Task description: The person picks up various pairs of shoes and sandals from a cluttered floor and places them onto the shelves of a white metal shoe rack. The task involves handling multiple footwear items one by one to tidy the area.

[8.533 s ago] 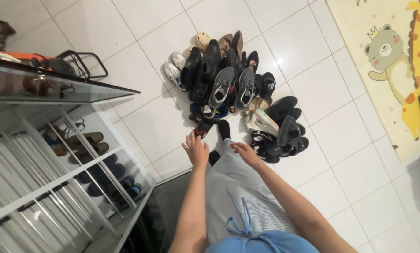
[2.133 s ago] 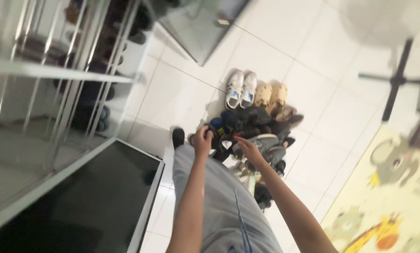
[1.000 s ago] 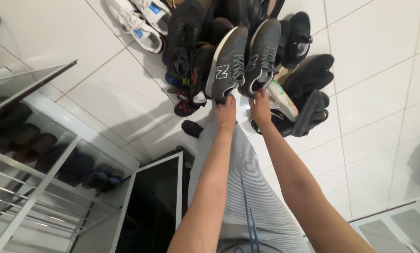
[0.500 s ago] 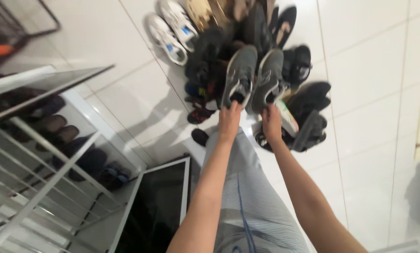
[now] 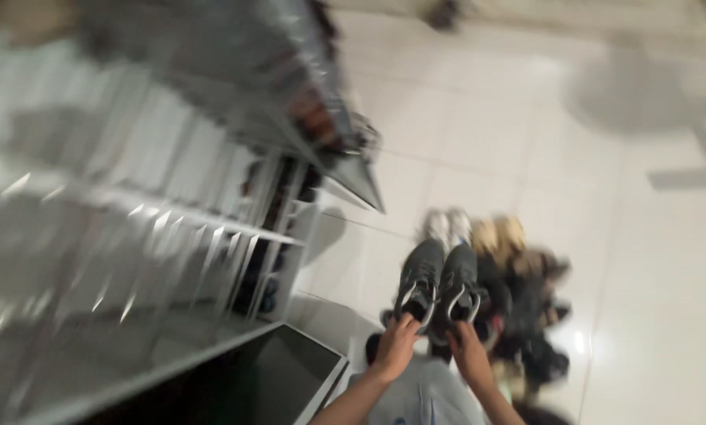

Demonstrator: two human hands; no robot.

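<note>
The view is blurred by motion. My left hand (image 5: 396, 346) grips the heel of a grey sneaker (image 5: 418, 279), and my right hand (image 5: 467, 352) grips the heel of its matching grey sneaker (image 5: 458, 285). Both shoes are lifted side by side, toes pointing away from me, above a pile of shoes (image 5: 526, 307) on the white tiled floor. A white pair (image 5: 443, 227) and a tan pair (image 5: 498, 234) lie at the pile's far edge.
A white shoe rack (image 5: 211, 236) with metal rod shelves and several pairs on it stands at the left. Its dark glass door (image 5: 290, 378) swings open near my legs. A fan's stand (image 5: 683, 177) shows at the right.
Both hands have lifted the grey sneakers off the pile. The camera has swung left toward the shoe rack, and the picture has blurred.
</note>
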